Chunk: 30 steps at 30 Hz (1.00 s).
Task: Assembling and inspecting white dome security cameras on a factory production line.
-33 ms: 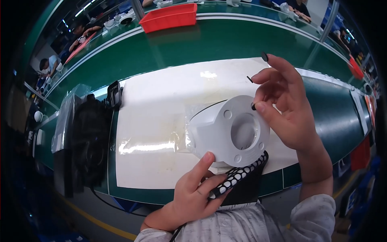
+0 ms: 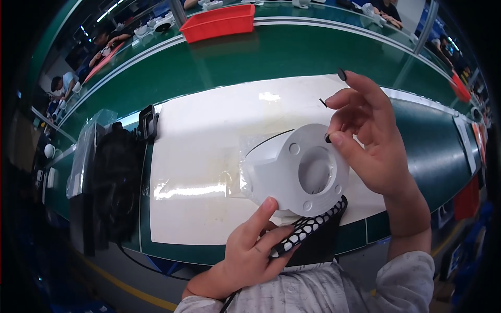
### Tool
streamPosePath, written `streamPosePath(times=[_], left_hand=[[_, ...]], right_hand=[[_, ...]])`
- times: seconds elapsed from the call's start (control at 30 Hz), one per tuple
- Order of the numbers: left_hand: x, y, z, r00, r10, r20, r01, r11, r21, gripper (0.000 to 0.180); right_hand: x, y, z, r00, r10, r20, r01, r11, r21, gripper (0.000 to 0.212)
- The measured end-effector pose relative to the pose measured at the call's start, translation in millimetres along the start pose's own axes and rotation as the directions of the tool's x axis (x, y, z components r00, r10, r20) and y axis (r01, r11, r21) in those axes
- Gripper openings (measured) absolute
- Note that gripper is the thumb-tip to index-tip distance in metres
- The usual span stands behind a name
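A white plastic housing (image 2: 284,175) stands tilted in front of me, its flat ring-shaped base with a large central hole facing me. Small round recesses dot that ring. My left hand (image 2: 250,253) is closed on a black strip with rows of round white spots (image 2: 305,229), and one finger touches the housing's lower edge. At the ring's upper right, my right hand (image 2: 373,138) pinches a small black round pad (image 2: 327,137) between thumb and finger. Another black pad (image 2: 342,74) clings to its raised index fingertip. A third one (image 2: 323,103), seen edge-on, sits at another fingertip.
Under the housing lies a white mat (image 2: 193,151) on the green bench. Black bundled material (image 2: 115,182), a clear plastic bag (image 2: 83,156) and a small black device (image 2: 148,124) sit at the left. Beyond are a red bin (image 2: 219,25) and people working (image 2: 65,86).
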<state>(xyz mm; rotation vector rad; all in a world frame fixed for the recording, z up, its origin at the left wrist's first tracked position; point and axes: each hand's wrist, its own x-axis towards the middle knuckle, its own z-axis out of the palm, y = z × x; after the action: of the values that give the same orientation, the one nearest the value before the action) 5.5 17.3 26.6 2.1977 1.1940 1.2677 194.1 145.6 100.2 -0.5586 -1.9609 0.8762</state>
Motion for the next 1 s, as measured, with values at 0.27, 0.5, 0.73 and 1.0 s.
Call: streamPosePath(times=[0.27,0.5,0.73,1.0], left_hand=[[1.2,-1.7,4.6,0.996,0.016,-0.083,-0.015,1.000,0.012,0.028],[0.5,-2.3,4.8,0.996,0.011,-0.093,-0.009,1.000,0.022,0.027],[1.1,1.1,5.8,0.993,-0.026,-0.112,0.023,0.999,-0.028,0.026],[0.9,1.7,4.8,0.995,-0.055,-0.082,0.053,0.998,-0.037,0.025]], right_hand=[[-3.2,-22.1,-1.1,0.961,-0.221,0.169,0.277,0.816,-0.508,0.050],[-4.6,-18.0,5.3,0.942,-0.328,0.074,0.313,0.776,-0.548,0.058],[13.0,-21.4,21.5,0.987,0.117,0.114,-0.131,0.984,0.123,0.051],[5.4,-21.0,21.2,0.991,0.024,0.132,-0.009,0.994,-0.112,0.051]])
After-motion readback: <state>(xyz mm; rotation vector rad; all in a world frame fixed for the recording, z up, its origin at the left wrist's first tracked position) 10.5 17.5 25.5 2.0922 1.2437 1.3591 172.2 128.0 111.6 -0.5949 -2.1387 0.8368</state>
